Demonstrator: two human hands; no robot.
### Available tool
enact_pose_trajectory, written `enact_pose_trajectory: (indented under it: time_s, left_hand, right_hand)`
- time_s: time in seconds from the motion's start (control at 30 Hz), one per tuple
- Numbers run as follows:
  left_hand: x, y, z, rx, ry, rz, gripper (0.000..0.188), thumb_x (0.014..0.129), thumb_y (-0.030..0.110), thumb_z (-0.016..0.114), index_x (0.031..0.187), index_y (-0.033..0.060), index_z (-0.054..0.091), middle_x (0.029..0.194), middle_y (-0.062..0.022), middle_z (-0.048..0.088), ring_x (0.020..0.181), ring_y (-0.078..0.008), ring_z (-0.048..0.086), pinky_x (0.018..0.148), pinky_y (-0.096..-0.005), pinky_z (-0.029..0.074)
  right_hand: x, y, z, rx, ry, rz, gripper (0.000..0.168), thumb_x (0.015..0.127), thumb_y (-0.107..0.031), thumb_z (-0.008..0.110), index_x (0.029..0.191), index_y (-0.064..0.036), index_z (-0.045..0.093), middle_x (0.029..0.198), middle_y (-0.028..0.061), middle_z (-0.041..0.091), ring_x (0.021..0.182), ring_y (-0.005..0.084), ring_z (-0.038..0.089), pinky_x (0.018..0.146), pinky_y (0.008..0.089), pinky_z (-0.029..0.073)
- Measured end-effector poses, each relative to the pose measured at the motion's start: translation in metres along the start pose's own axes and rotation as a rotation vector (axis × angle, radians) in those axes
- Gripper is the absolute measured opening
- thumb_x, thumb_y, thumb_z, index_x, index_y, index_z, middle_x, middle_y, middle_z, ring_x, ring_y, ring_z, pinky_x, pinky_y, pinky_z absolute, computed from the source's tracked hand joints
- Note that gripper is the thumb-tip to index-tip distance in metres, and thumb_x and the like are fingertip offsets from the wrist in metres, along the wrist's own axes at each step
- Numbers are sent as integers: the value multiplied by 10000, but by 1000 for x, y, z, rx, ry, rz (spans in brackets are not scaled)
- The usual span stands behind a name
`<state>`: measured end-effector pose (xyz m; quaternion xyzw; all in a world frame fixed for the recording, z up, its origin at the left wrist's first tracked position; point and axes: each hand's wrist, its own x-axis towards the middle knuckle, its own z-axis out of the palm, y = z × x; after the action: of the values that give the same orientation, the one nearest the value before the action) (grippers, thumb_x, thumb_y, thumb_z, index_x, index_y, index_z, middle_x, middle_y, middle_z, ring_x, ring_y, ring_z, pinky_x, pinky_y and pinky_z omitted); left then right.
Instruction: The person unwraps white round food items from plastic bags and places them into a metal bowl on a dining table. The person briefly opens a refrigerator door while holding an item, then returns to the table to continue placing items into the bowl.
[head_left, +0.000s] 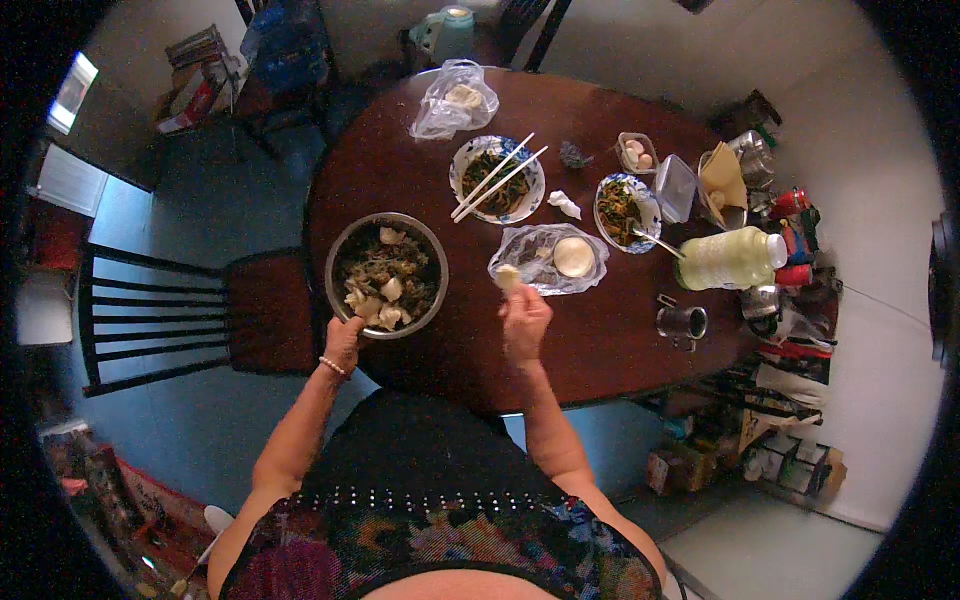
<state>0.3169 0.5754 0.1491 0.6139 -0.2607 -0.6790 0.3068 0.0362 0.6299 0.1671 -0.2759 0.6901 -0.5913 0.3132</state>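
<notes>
My left hand (344, 341) grips the near rim of a metal bowl (443, 289), which holds dark greens with pale torn pieces on top. Between the fingers of my right hand (525, 319) is a small pale piece of food (508, 277), in front of a clear plastic bag (517, 244). A round pale flatbread (573, 257) lies on that bag. Beyond stand a patterned bowl of cooked vegetables (491, 180) with white chopsticks (487, 184) across it, and a second patterned bowl (619, 214) with a spoon in it. A crumpled white tissue (564, 204) lies between these.
On the round wooden table (465, 360) are a metal cup (682, 324), a large bottle of pale green liquid (724, 259), a box of eggs (637, 154) and another plastic bag (455, 101) at the far edge. A wooden chair (262, 311) stands at the left.
</notes>
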Motion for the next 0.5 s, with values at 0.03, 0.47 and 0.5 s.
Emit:
enact_pose_trajectory:
  time_s: [0.03,0.47,0.5]
  left_hand:
    - [-3,3,2,26,-1,-10,281,728,26,516,1007,18,546,898,-53,601,764,-160,600,577,-303,521]
    - [-13,5,-1,-120,14,-12,110,669,97,637,725,27,573,638,-16,562,536,-118,526,452,-261,397]
    - [-15,4,-1,-114,28,-7,110,670,97,636,719,23,572,639,-21,564,537,-121,527,451,-263,398]
  right_hand:
    - [-8,-6,14,-183,-41,-114,145,834,-113,512,828,8,591,662,63,560,566,153,523,502,281,433]
    - [87,29,-13,-922,64,-565,147,707,-65,515,838,2,507,828,192,518,807,379,506,694,447,436]
    - [100,32,-16,-967,16,-558,139,699,-60,512,823,1,503,816,194,515,805,381,506,691,453,434]
